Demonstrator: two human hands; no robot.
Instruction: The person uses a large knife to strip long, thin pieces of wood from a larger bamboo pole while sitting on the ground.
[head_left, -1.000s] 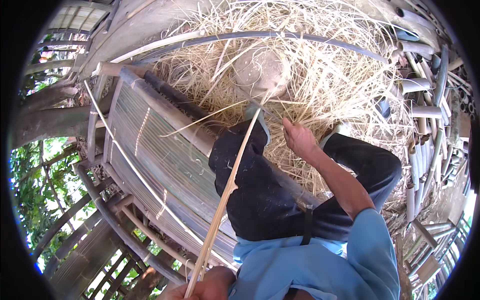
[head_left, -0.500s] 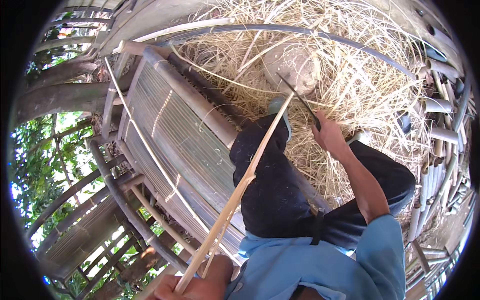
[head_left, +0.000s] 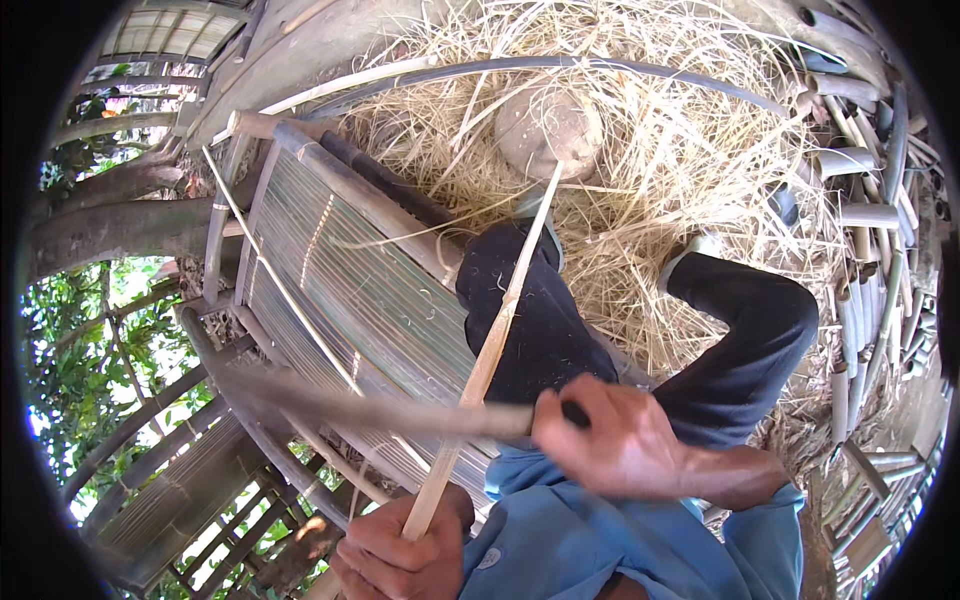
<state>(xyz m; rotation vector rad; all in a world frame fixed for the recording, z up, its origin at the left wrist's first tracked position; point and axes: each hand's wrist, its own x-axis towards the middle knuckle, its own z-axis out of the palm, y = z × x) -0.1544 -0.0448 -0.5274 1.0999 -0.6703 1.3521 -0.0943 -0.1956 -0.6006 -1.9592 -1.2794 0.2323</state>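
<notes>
Looks matt and woody on the long pale bamboo strip (head_left: 487, 360), rough and fibrous on the tangled straw-coloured shavings (head_left: 690, 170).

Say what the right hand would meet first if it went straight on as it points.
Probably the pale strip, just left of the right hand; depth between them is unclear.

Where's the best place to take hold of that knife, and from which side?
Probably by the handle, at its right end, coming from the right, as the right hand grips it now. The blade reaches out leftward from the fist, crossing the pale strip in this view. Blur hides which edge is sharp, so I'd avoid touching the blade anywhere.
</notes>
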